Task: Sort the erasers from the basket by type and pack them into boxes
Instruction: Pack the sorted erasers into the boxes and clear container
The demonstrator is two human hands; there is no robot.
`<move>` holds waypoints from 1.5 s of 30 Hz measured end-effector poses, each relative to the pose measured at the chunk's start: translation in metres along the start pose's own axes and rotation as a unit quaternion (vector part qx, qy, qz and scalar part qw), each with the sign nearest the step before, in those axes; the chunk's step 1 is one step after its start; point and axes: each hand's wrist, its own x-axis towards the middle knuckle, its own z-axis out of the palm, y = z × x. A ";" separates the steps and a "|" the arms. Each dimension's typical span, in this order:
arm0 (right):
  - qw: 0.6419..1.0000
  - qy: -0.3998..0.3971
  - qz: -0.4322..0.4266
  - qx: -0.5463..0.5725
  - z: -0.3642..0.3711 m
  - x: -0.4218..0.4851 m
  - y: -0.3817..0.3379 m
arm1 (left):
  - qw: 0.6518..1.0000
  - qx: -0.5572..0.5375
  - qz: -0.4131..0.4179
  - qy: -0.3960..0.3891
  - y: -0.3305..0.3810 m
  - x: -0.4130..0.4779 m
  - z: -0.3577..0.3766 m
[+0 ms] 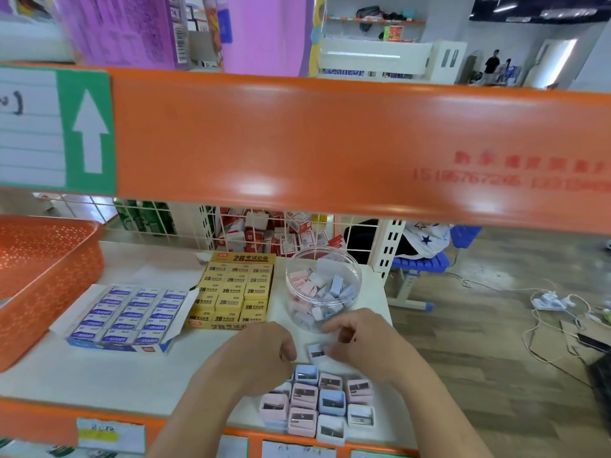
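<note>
Erasers [130, 315] sorted into lots on the white shelf [115, 375]: blue-sleeved ones ranked in an open blue box [152, 348] at left, yellow 2B ones filling a yellow box [244, 258] just beside it, loose pink and blue-grey pieces heaped in a clear round tub [297, 312] to the right of that. Near the front edge, a tight grid of small pastel blocks [331, 402], each with a metal insert on top, touching one another. Orange basket [49, 285] at far left, contents hidden behind its wall. Between the two hands, just behind the grid, one pale piece [316, 352] lying flat on the shelf. Right hand [363, 342] curled, fingers seemingly pinching that piece by its right edge; left hand [264, 350] curled too, fingers tucked under, impossible to tell whether holding anything. Likely step: squaring up this piece and adding it to the grid or the tub. To do it well: keep the pinch light and low on the sides, lift clear of the neighbours before moving sideways, match colour and type before setting down, lower straight into the open slot, then nudge flush with a fingertip. Avoid sweeping the left wrist across the grid, lying right over its left corner and apt to scatter the rows.
</note>
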 end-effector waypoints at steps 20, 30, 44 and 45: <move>0.992 0.029 -0.058 0.107 -0.010 -0.006 -0.008 | 0.976 -0.152 0.074 0.134 -0.002 0.007 -0.008; 0.973 0.200 -0.058 0.095 -0.025 0.018 -0.021 | 0.958 -0.177 0.063 0.215 0.021 0.033 -0.039; 0.961 0.276 -0.002 -0.001 -0.026 0.035 -0.025 | 0.950 -0.144 0.050 0.274 0.014 0.044 -0.033; 0.961 0.276 -0.005 0.021 -0.026 0.030 -0.023 | 0.951 -0.149 0.051 0.265 0.011 0.039 -0.032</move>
